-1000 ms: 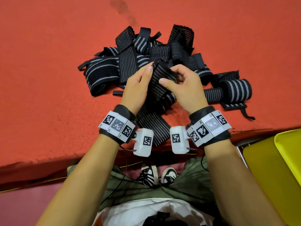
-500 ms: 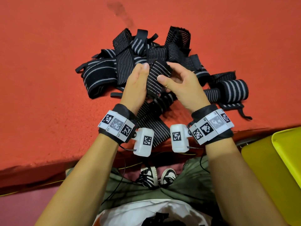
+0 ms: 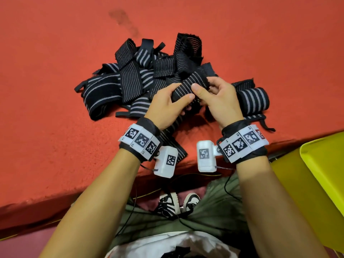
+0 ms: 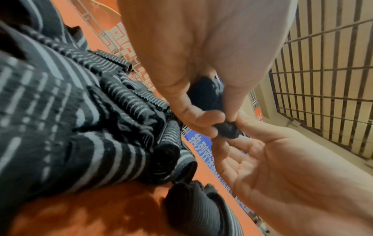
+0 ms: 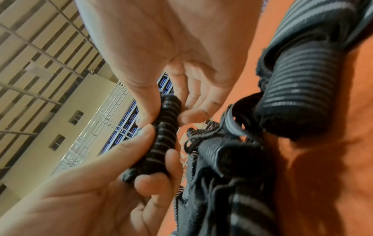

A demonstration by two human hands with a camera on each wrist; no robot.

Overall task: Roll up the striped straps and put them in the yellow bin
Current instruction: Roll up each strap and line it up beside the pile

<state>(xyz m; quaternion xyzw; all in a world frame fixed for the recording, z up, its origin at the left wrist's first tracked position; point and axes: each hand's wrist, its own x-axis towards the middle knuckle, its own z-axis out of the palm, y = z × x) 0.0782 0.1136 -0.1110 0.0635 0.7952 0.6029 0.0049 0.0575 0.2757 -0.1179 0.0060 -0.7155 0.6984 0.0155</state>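
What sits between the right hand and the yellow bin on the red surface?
In the head view, an already rolled striped strap lies right of the right hand, with a loose thin strap end nearer the yellow bin.

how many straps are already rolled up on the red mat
1 finished roll, lying right of the right hand. Both hands hold a strap mid-roll. The loose pile may hide others.
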